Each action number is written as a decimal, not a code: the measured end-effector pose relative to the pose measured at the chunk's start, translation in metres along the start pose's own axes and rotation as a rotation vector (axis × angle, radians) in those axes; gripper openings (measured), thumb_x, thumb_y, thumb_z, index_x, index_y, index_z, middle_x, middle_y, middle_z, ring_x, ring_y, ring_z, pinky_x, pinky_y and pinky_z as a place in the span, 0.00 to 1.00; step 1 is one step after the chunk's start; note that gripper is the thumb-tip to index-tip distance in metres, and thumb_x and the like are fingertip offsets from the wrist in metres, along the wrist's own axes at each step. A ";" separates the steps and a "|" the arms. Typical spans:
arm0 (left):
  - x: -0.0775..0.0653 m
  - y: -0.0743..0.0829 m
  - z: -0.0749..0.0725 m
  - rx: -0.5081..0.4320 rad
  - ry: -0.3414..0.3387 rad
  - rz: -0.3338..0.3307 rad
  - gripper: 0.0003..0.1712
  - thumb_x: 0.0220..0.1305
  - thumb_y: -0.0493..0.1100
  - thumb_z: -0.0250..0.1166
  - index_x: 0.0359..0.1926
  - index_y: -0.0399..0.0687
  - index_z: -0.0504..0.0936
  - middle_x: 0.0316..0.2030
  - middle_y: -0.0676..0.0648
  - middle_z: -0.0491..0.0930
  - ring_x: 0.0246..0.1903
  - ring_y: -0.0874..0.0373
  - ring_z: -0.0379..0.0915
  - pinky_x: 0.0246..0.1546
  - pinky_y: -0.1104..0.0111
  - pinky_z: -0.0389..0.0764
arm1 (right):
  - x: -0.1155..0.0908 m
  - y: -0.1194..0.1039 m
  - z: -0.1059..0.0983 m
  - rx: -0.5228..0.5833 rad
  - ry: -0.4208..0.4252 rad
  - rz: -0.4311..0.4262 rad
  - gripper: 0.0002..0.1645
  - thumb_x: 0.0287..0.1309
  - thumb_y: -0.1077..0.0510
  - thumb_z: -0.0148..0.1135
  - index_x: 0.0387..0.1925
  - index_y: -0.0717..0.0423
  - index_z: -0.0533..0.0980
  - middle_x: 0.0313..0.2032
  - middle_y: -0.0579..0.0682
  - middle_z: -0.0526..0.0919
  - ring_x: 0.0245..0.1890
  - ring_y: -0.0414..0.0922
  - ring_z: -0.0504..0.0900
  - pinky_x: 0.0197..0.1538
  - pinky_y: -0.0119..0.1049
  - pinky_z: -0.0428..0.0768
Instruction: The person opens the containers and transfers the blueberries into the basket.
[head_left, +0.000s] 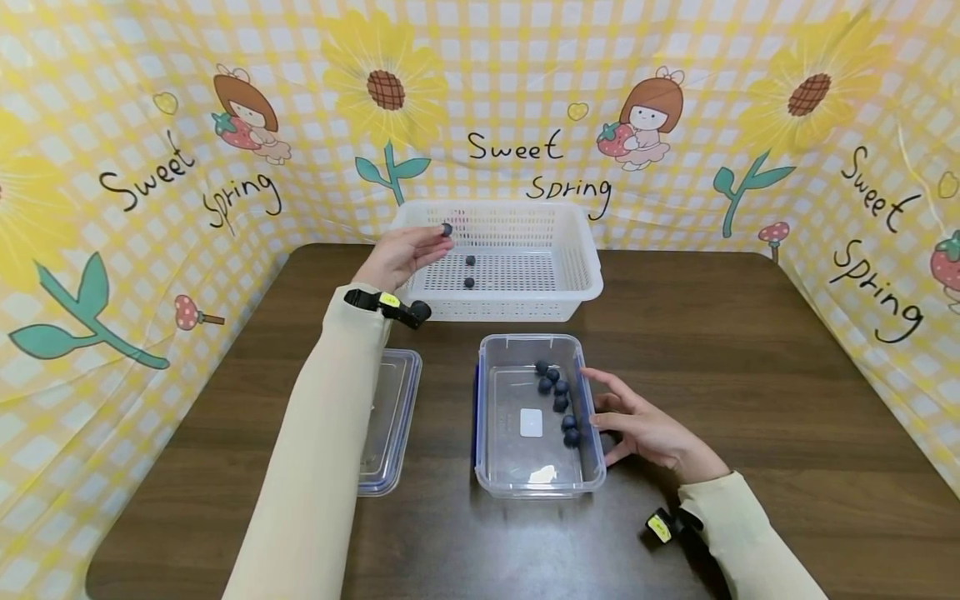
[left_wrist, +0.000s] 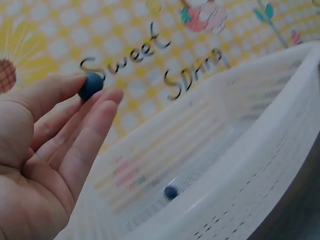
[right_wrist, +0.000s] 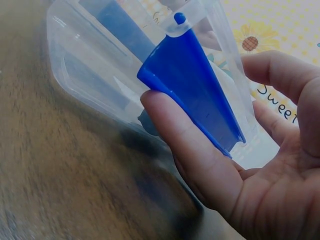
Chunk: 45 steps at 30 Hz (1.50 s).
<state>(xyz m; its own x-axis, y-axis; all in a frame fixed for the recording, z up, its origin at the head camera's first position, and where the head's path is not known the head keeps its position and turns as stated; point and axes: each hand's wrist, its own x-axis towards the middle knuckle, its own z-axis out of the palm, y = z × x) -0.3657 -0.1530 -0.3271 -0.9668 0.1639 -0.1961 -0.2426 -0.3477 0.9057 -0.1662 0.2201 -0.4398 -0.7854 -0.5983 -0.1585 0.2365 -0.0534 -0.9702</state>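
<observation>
My left hand (head_left: 405,254) pinches a blueberry (left_wrist: 91,86) between thumb and fingertips, raised over the left part of a white perforated basket (head_left: 504,308). Inside that basket lie two other blueberries, one of them (left_wrist: 171,192) showing in the left wrist view. Nearer to me stands a clear plastic box (head_left: 517,487) with several blueberries (head_left: 561,403) along its right side. My right hand (head_left: 645,429) rests against the box's right wall with its fingers spread. In the right wrist view its thumb (right_wrist: 175,130) lies along a blue side latch (right_wrist: 192,90).
A clear lid or shallow box (head_left: 390,425) lies left of the clear box, partly hidden by the left sleeve (head_left: 307,433). The dark wooden table (head_left: 750,358) is bordered by a yellow checked cloth (head_left: 495,83) at the back and sides.
</observation>
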 end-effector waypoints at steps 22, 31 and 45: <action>0.009 0.005 -0.008 -0.084 0.271 -0.161 0.07 0.68 0.37 0.64 0.44 0.39 0.81 0.31 0.41 0.84 0.34 0.53 0.85 0.49 0.66 0.84 | 0.000 0.000 0.000 0.007 0.001 -0.005 0.40 0.69 0.66 0.56 0.74 0.34 0.55 0.61 0.73 0.57 0.52 0.53 0.78 0.37 0.57 0.87; 0.012 0.001 -0.003 -0.041 0.232 -0.139 0.22 0.68 0.35 0.64 0.61 0.37 0.77 0.56 0.37 0.79 0.58 0.48 0.77 0.54 0.63 0.82 | 0.001 0.000 -0.002 0.005 0.002 -0.005 0.40 0.69 0.66 0.55 0.74 0.34 0.55 0.61 0.73 0.57 0.51 0.54 0.79 0.37 0.58 0.87; -0.011 -0.011 0.041 -0.019 0.009 -0.122 0.22 0.71 0.33 0.60 0.64 0.32 0.72 0.61 0.33 0.73 0.59 0.44 0.75 0.57 0.60 0.79 | 0.001 0.001 -0.002 0.006 0.007 -0.004 0.41 0.69 0.67 0.56 0.74 0.34 0.55 0.61 0.73 0.57 0.51 0.55 0.79 0.37 0.58 0.87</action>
<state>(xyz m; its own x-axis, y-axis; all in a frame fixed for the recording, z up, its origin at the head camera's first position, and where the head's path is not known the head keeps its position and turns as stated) -0.3493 -0.1132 -0.3195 -0.9307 0.1980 -0.3074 -0.3596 -0.3435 0.8676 -0.1678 0.2211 -0.4414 -0.7900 -0.5928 -0.1563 0.2369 -0.0601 -0.9697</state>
